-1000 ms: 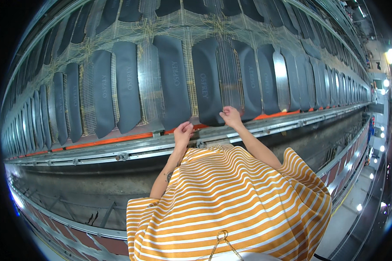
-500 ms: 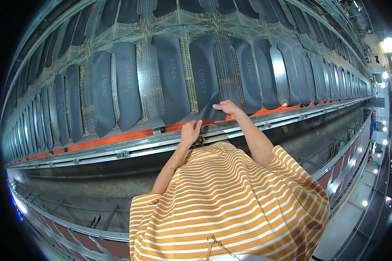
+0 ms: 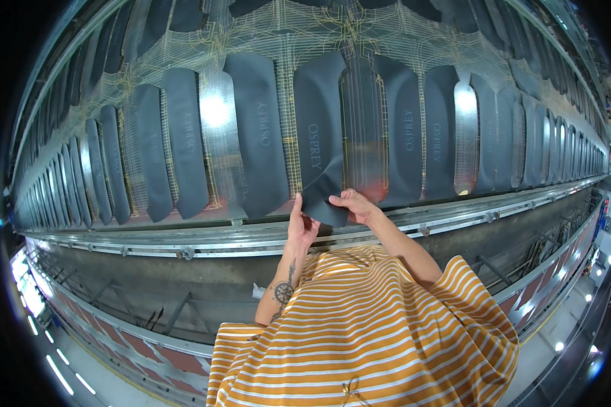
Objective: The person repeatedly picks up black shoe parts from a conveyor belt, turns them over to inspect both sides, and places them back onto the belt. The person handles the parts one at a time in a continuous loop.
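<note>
A long dark grey, rubbery-looking panel with faint lettering lies on the table in front of me. Its near end is lifted off the surface and bends toward me, with a fold running across it. My right hand pinches this end near its right edge, thumb on top. At the left corner, my left hand has the edge between thumb and fingers, its index finger stretched upward along the side. The fingertips beneath the panel are hidden.
Matching grey panels lie in rows along a long table marked with fine yellow and white lines. A metal rail runs along its near edge. Behind me, to both sides, stands another long framed table.
The near end of the panel has come toward me and hangs over the rail more. My left hand has turned and its index finger has straightened. The view has shifted slightly.
</note>
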Demonstrator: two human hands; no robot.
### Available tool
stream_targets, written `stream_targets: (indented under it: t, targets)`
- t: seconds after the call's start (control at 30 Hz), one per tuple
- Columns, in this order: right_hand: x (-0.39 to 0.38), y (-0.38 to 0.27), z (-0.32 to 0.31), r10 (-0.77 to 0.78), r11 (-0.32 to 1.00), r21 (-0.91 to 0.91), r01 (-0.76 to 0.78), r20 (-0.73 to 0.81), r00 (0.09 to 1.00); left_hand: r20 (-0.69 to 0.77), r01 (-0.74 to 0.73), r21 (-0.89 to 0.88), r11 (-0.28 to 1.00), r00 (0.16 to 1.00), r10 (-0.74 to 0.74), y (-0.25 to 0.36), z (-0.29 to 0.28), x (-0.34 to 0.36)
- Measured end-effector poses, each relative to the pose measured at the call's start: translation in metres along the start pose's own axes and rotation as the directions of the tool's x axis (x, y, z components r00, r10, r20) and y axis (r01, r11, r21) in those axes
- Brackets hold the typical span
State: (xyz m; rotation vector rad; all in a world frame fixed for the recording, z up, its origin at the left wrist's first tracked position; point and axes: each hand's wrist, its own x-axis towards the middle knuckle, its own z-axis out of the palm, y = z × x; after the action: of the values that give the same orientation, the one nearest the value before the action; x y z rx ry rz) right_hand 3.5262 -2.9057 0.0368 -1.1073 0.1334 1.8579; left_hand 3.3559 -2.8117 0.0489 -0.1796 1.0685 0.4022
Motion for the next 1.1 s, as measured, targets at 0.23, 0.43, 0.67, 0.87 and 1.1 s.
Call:
stream_targets:
  t: [0.23,0.43,0.67,0.87,1.1]
  targets:
    - [0.014,-0.052,-0.04,0.073,0.851,-0.519,-0.073,-0.021,0.997,-0.163,-0.142,0.273,0.951,0.968,0.191,-0.002,0.038,0.002]
    - [0.023,-0.121,-0.022,0.097,0.93,0.354,-0.1,0.026,0.995,-0.261,-0.211,0.388,0.897,0.909,0.326,0.003,0.143,-0.064]
    - [0.08,-0.178,-0.004,0.194,0.963,0.236,-0.128,-0.283,0.939,-0.18,-0.223,0.471,0.854,0.923,0.34,0.011,0.144,-0.07]
    - [0.02,-0.246,0.079,-0.292,0.955,-0.129,0.266,-0.278,0.915,-0.084,-0.359,0.647,0.672,0.843,0.531,0.03,0.187,-0.141]
    - [-0.067,-0.3,0.133,-0.579,0.74,-0.435,0.513,-0.023,0.815,0.549,-0.387,0.178,0.905,0.802,0.235,0.039,0.125,-0.138]
